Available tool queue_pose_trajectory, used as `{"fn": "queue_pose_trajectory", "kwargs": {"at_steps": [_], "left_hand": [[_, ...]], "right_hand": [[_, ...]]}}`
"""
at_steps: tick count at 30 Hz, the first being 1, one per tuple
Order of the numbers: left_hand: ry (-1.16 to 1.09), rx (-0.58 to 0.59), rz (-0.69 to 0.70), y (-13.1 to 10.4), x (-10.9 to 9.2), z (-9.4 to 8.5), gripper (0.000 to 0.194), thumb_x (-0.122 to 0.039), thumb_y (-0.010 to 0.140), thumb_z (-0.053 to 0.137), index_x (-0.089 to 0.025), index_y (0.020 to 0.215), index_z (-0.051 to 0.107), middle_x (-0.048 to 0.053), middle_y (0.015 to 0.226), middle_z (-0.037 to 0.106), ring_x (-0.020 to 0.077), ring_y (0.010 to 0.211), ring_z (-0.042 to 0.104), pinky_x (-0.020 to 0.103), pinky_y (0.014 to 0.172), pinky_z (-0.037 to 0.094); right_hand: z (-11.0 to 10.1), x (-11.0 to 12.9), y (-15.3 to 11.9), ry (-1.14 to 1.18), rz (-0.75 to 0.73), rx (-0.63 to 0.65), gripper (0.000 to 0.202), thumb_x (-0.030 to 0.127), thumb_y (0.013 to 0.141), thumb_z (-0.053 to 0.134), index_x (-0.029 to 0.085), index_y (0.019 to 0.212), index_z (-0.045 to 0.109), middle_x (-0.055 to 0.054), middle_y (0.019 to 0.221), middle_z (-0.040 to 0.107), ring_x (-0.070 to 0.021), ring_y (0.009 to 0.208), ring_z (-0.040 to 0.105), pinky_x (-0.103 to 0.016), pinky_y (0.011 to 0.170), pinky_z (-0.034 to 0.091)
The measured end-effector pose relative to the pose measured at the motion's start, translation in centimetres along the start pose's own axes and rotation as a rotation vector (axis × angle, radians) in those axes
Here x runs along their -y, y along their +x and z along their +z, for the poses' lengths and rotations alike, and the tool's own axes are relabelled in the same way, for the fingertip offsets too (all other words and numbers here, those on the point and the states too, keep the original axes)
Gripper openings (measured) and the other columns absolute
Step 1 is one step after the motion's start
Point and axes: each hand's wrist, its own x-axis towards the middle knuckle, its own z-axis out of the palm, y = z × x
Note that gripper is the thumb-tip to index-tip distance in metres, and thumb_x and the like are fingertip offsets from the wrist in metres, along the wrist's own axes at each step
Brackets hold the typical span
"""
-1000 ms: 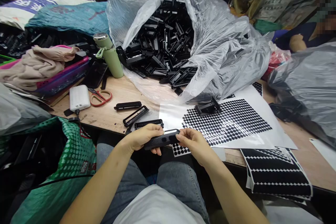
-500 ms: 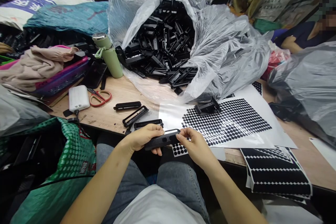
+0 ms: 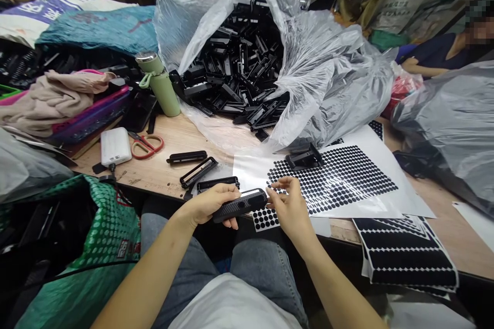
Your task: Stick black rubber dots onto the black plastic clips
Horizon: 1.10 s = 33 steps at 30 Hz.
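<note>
My left hand (image 3: 210, 202) is closed around one end of a long black plastic part (image 3: 240, 205), which has a ribbed front face, a dark round spot and a pale strip on top. Just right of its far end, my right hand (image 3: 289, 208) is in a pinch, thumb and forefinger close together. Anything between those fingertips is too small to make out. Behind and under the right hand lies a white sheet of black round stickers (image 3: 347, 175), and a smaller piece with larger black dots (image 3: 266, 219) sits below the part.
Several similar black parts (image 3: 198, 172) lie on the table, and one black bracket (image 3: 304, 158) rests on the sticker sheet. A big clear plastic bag (image 3: 328, 77) spills black parts. Left are red-handled scissors (image 3: 147, 147), a white power bank (image 3: 116, 146) and a green bottle (image 3: 164, 90).
My right hand has drawn away from the part's right end, a little to the right, its fingers still bent together. My left hand keeps the part in nearly the same place.
</note>
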Motion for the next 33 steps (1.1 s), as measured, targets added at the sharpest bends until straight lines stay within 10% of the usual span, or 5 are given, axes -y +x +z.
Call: {"fn": "queue_pose_trajectory", "kwargs": {"at_steps": [6,16,20,25,33], "left_hand": [[0.008,-0.071,-0.016,0.2,0.3,0.0,0.030,-0.044,0.075,0.056,-0.015,0.077,0.046,0.008,0.051,0.064,0.0201,0.046,0.064,0.019,0.037,0.044],[0.028,-0.234,0.174,0.0,0.7,0.2,0.034,-0.048,0.075,0.056,-0.015,0.075,0.046,0.004,0.052,0.062,0.0172,0.047,0.064,0.018,0.039,0.046],[-0.065,-0.162,0.137,-0.5,0.6,-0.1,0.032,-0.046,0.078,0.054,-0.014,0.078,0.049,0.009,0.055,0.065,0.0167,0.045,0.063,0.018,0.038,0.044],[-0.098,-0.120,0.116,-0.8,0.4,0.2,0.034,-0.044,0.080,0.051,-0.011,0.087,0.054,0.015,0.074,0.069,0.0174,0.049,0.065,0.018,0.039,0.046],[-0.224,-0.134,0.271,-1.1,0.0,1.0,0.028,-0.037,0.079,0.057,-0.012,0.091,0.053,0.017,0.103,0.064,0.0143,0.058,0.065,0.019,0.048,0.050]], "right_hand": [[-0.2,-0.1,-0.1,-0.245,0.033,0.125,0.037,0.055,0.077,0.048,0.022,0.062,0.045,0.003,0.051,0.043,-0.0132,0.047,0.042,-0.027,0.048,0.032],[1.3,1.3,-1.7,-0.181,-0.448,0.106,0.018,0.032,0.085,0.043,0.022,0.071,0.049,-0.004,0.076,0.052,-0.0164,0.071,0.048,-0.031,0.065,0.039],[1.2,1.2,-0.9,0.064,-0.270,-0.119,0.015,0.035,0.082,0.049,0.022,0.090,0.047,-0.005,0.087,0.055,-0.0166,0.081,0.052,-0.033,0.073,0.043],[1.5,-0.1,0.8,0.255,-0.108,0.028,0.053,0.037,0.071,0.063,0.025,0.115,0.034,-0.007,0.105,0.055,-0.0193,0.096,0.053,-0.036,0.080,0.045],[1.3,0.1,0.9,0.275,-0.113,-0.060,0.020,0.040,0.078,0.055,0.020,0.081,0.051,0.000,0.078,0.049,-0.0121,0.071,0.048,-0.026,0.067,0.041]]}}
